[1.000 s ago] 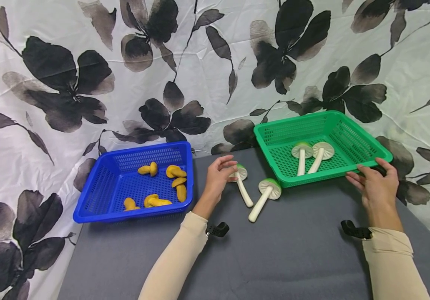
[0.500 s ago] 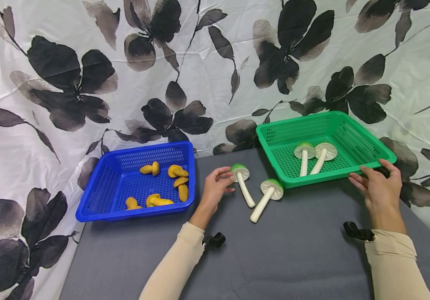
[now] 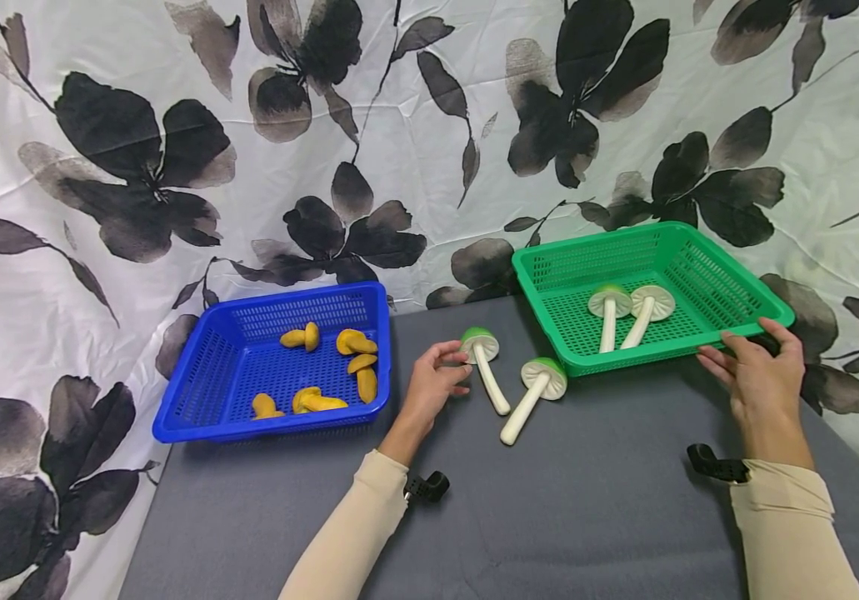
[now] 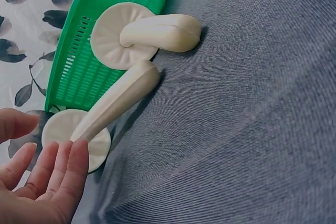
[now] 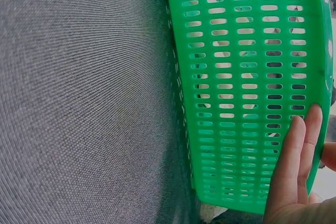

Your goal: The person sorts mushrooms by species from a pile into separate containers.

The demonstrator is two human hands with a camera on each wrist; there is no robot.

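Two green-capped toy mushrooms with white stems lie on the grey cloth between the baskets: a left one and a right one. My left hand is beside the left mushroom's cap, fingers loosely bent and holding nothing. In the left wrist view the fingertips overlap that cap. My right hand holds the near right corner of the green basket. In the right wrist view, its fingers lie along the outer wall, with the thumb across the rim. Two more green-capped mushrooms lie inside that basket.
A blue basket stands at the left with several yellow mushrooms in it. Behind the table hangs a white curtain with a dark flower print.
My left hand has drawn back left and slightly down from the left mushroom's cap, uncovering it. The right hand stays on the green basket. The head view has shifted slightly.
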